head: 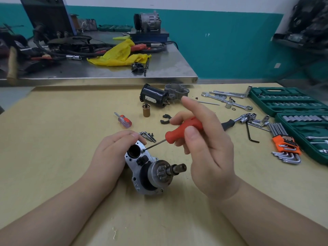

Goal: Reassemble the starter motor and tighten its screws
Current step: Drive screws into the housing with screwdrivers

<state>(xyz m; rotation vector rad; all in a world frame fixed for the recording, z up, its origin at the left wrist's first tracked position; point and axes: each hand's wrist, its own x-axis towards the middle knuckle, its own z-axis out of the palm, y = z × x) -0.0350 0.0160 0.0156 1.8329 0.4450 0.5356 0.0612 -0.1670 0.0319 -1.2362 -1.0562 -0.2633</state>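
Observation:
The starter motor's silver housing (pixel 140 176), with its pinion gear and shaft pointing right, lies on the yellow table. My left hand (pixel 113 155) grips its upper left end, fingers curled over the plate. My right hand (pixel 204 144) holds a red-handled screwdriver (pixel 181 129) between thumb and fingers, index finger raised. The screwdriver tip sits on a screw (pixel 143 150) in the plate beside the round bore. Several loose screws (pixel 148 135) lie just behind the housing.
A black motor body (pixel 154 95), a grey end casting (pixel 176 90), a brass-coloured cylinder (pixel 146 110) and a black fork (pixel 166 118) lie further back. A small screwdriver (pixel 123 119) lies to the left. Wrenches, sockets, hex keys (pixel 285 148) and green socket cases (pixel 291 102) fill the right side.

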